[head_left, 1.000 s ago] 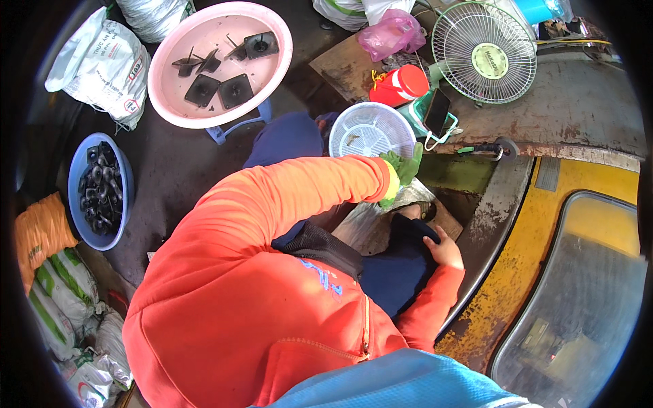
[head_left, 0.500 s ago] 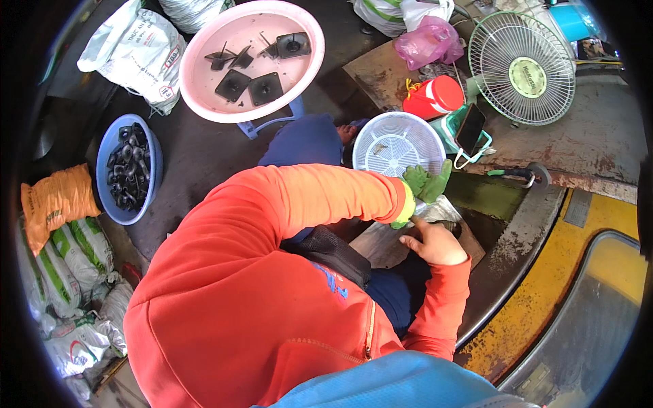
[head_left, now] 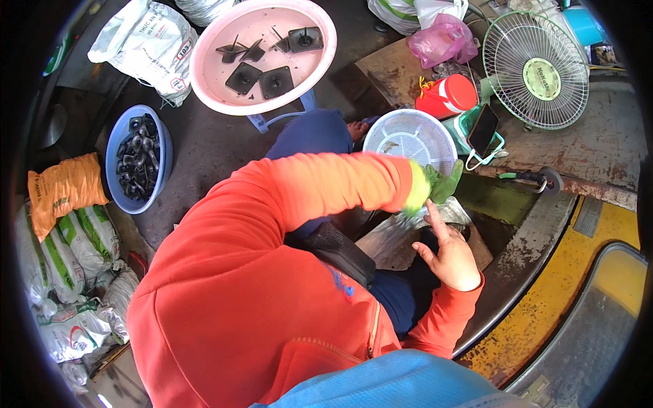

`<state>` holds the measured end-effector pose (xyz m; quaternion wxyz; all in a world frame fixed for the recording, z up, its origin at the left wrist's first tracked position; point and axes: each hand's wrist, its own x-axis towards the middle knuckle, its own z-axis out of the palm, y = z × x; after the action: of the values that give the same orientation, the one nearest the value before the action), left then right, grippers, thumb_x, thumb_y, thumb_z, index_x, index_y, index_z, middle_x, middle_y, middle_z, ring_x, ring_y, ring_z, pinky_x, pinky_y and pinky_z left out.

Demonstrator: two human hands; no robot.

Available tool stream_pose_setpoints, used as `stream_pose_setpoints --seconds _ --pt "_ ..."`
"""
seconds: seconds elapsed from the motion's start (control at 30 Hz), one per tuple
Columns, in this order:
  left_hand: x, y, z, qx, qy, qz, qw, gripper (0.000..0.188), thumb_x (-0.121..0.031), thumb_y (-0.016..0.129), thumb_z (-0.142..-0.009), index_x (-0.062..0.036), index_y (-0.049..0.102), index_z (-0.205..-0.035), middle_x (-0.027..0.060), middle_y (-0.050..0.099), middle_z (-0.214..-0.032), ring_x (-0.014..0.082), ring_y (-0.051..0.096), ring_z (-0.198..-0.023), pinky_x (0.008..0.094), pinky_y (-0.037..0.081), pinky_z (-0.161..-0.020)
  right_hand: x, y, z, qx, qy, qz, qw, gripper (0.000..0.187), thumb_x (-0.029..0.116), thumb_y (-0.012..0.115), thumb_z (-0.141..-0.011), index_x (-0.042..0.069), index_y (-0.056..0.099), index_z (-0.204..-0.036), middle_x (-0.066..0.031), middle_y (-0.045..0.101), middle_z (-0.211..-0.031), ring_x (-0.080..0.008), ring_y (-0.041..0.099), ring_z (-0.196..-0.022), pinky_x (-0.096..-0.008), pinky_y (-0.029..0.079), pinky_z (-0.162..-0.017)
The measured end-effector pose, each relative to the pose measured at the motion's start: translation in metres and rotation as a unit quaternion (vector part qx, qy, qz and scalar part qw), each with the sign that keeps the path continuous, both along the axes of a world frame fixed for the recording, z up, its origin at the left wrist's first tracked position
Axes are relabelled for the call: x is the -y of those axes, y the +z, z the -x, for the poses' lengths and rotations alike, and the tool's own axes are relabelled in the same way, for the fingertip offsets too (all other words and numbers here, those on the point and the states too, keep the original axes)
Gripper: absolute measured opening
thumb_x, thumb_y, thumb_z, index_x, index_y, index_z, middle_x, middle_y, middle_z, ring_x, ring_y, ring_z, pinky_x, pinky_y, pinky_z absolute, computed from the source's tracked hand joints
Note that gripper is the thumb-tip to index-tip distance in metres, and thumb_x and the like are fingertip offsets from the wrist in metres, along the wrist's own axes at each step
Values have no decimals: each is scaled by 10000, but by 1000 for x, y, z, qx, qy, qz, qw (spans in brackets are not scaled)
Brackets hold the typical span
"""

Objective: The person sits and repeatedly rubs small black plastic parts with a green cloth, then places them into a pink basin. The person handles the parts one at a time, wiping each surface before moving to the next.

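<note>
So the left hand (head_left: 439,183), in a green glove, is reaching across toward the near rim of the white mesh basket (head_left: 410,139). I can't tell how its fingers are set or whether they hold anything, since the glove is bunched and partly behind the orange sleeve. The right hand (head_left: 449,255) is bare, fingers spread wide and flat, holding nothing, resting on the grey sheet (head_left: 394,241) that lies over the dark board in front of the person.

The basket sits just beyond that sheet, with the red lidded jug (head_left: 445,96) and the phone in a green holder (head_left: 484,129) just beside it on the far side.

My take on doing this bit well: keep the bare palm pressing the sheet flat so it doesn't slide while the gloved hand works at the basket rim. Grab the rim itself rather than the mesh wall, which probably flexes. Watch the elbow, because the phone holder is close and looks easy to knock over.

The pink basin (head_left: 262,54) with black square parts and the blue tub (head_left: 139,158) of dark pieces are well apart on the left, so no worries there.
</note>
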<state>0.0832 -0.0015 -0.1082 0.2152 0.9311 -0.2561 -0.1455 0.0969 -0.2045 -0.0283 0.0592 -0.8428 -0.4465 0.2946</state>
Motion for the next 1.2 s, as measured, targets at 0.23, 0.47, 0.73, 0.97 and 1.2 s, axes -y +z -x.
stream_pose_setpoints --seconds 0.23,0.47,0.73,0.97,1.2 --pt "-243 -18 -53 76 472 -139 867 282 -185 527 -842 -117 677 -1071 139 654 -1137 308 619 -1056 421 510 -862 7 -3 -1 -2 -11 34 999 646 286 675 -852 54 421 -1398 -226 597 -1202 -376 567 -1115 -435 448 -948" --pt "-369 -139 -38 -20 613 -169 771 498 -345 420 -919 -214 487 -1395 112 430 -1460 283 436 -1320 397 343 -1093 9 -9 -13 -36 -36 42 998 643 279 666 -857 56 413 -1405 -235 581 -1230 -386 562 -1125 -439 445 -958" --pt "-364 -146 -48 -15 574 -191 796 373 -324 444 -890 -199 674 -1156 127 638 -1199 330 621 -1075 460 467 -936 3 -21 -19 -36 -28 50 998 650 287 668 -855 55 414 -1407 -235 593 -1215 -389 566 -1121 -446 450 -951" --pt "-362 -161 -40 -50 576 -173 797 377 -351 448 -888 -159 690 -1104 149 644 -1166 333 615 -1077 451 450 -955 3 -24 -20 -35 -28 44 998 652 280 682 -846 77 421 -1408 -232 608 -1188 -390 569 -1091 -436 451 -941" --pt "-325 -93 -26 253 587 -71 766 429 -414 572 -867 -135 665 -1179 151 635 -1197 339 593 -1111 424 440 -982 7 -26 -21 -17 -10 37 999 645 296 664 -855 70 418 -1407 -243 600 -1194 -394 574 -1100 -442 454 -931"
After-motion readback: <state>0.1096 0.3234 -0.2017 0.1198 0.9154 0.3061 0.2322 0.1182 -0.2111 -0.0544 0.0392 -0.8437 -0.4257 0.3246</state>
